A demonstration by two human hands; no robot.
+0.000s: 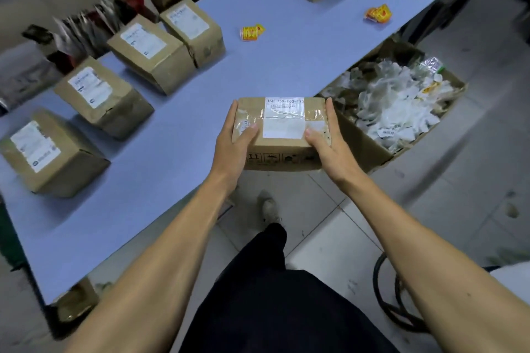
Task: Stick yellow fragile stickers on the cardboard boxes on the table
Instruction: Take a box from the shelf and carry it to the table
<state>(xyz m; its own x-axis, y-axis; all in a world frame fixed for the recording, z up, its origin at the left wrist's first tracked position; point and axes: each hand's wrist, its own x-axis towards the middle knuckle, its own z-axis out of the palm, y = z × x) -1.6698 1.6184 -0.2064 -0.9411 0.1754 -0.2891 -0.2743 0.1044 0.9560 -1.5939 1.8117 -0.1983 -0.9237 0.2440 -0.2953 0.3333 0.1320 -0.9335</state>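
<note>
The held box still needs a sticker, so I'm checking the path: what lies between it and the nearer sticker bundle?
Head view: only bare blue table between the held box and the nearer sticker bundle.

Dim, soft light; blurred, wide-angle warped edges.

Head view, steeply down over table [177, 135]

A small brown cardboard box [282, 135], taped and bearing white labels, is held level at the near edge of the pale blue tabletop [177, 135]. Four more labelled brown cardboard boxes [100, 94] stand in a row along the far edge. Two yellow-and-red fragile sticker rolls [251, 32] lie apart mid-tabletop, toward the right end.
</note>
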